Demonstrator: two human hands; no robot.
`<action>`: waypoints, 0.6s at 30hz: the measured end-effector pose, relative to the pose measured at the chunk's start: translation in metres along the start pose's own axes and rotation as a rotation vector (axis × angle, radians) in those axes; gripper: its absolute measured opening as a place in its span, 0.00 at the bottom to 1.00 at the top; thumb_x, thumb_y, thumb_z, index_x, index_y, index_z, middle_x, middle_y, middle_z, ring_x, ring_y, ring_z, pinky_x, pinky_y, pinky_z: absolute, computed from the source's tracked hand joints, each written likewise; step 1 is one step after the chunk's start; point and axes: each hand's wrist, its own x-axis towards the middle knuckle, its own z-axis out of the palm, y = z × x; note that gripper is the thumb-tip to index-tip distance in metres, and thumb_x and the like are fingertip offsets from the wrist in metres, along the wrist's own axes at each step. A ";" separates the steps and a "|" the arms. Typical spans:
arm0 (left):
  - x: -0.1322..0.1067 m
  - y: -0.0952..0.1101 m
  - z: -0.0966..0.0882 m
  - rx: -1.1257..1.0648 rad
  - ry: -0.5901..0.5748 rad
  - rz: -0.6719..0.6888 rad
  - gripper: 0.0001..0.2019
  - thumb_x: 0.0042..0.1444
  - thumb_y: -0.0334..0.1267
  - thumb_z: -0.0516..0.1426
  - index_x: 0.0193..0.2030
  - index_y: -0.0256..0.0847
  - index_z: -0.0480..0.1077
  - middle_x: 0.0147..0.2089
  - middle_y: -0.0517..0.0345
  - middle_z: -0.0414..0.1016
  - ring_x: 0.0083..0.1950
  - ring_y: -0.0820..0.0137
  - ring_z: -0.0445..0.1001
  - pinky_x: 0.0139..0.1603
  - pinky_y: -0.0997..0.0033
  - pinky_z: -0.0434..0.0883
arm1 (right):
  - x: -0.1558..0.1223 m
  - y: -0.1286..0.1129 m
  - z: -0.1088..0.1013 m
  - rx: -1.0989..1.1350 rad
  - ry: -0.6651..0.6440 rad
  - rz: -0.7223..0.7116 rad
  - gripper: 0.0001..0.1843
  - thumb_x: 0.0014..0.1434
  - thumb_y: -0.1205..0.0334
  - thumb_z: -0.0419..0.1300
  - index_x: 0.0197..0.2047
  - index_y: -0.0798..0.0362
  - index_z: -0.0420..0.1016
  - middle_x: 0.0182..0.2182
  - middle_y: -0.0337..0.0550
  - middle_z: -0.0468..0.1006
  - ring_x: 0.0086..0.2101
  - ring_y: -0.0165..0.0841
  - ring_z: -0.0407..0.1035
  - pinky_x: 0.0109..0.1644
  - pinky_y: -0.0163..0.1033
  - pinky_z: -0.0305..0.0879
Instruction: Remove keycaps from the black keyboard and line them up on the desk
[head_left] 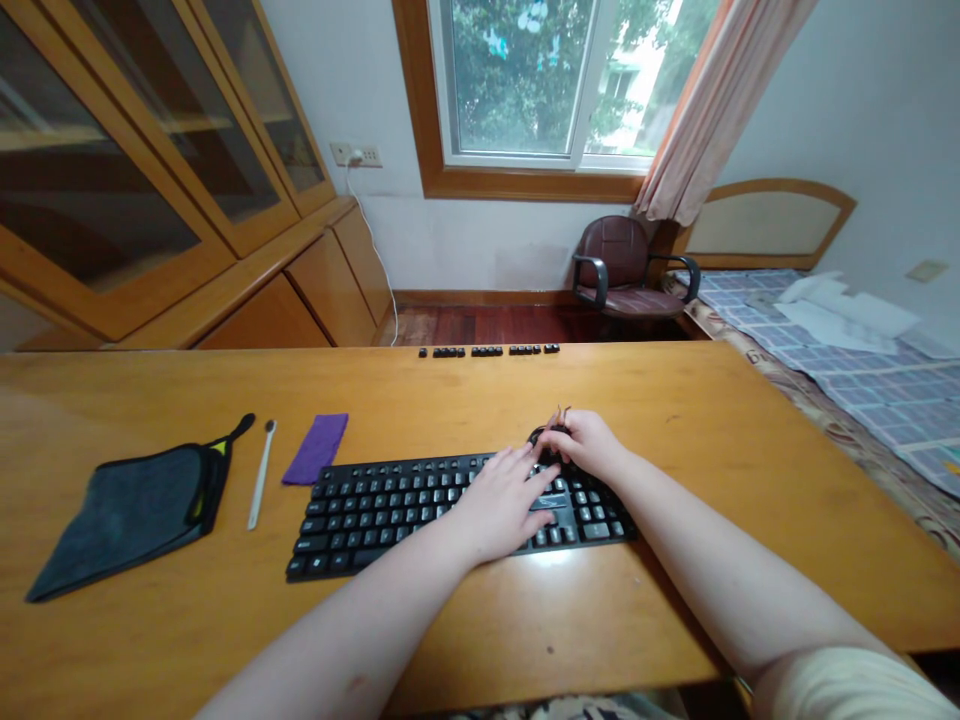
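Observation:
A black keyboard lies on the wooden desk in front of me. Along its top row, the function-key places look like bare small posts, without caps. My left hand rests flat on the keyboard's right half, fingers spread, hiding the keys beneath. At the top right edge of the keyboard, my right hand is closed, with thumb and fingers pinched together. Thin brownish tips poke up above its fingers, and a dark looped shape, perhaps a bundled cable, shows under them; what it grips is unclear. Both hands nearly touch.
Several small black keycaps stand in a row along the desk's far edge. Left of the keyboard lie a purple cloth, a white toothbrush and a folded grey cloth with black edging. Beyond is an armchair.

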 end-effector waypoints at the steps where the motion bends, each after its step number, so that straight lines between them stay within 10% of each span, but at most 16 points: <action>1: 0.000 0.000 0.000 0.028 -0.003 0.004 0.29 0.54 0.47 0.56 0.63 0.46 0.56 0.68 0.46 0.50 0.67 0.56 0.50 0.65 0.50 0.48 | 0.000 0.001 0.000 0.016 -0.030 -0.022 0.13 0.56 0.55 0.58 0.26 0.53 0.75 0.14 0.36 0.70 0.20 0.28 0.66 0.29 0.32 0.61; 8: 0.000 0.001 0.001 0.165 -0.016 0.006 0.28 0.54 0.49 0.55 0.61 0.46 0.58 0.65 0.47 0.57 0.65 0.56 0.54 0.64 0.52 0.51 | 0.003 0.013 0.003 0.339 -0.235 -0.138 0.12 0.48 0.53 0.65 0.27 0.54 0.78 0.27 0.41 0.80 0.30 0.32 0.73 0.38 0.35 0.66; 18: 0.000 0.001 0.004 0.190 0.005 0.000 0.30 0.55 0.51 0.54 0.64 0.49 0.54 0.69 0.46 0.48 0.68 0.56 0.48 0.64 0.50 0.50 | 0.000 0.006 0.013 0.344 0.079 0.036 0.17 0.54 0.53 0.59 0.21 0.56 0.72 0.20 0.40 0.74 0.23 0.29 0.67 0.28 0.33 0.63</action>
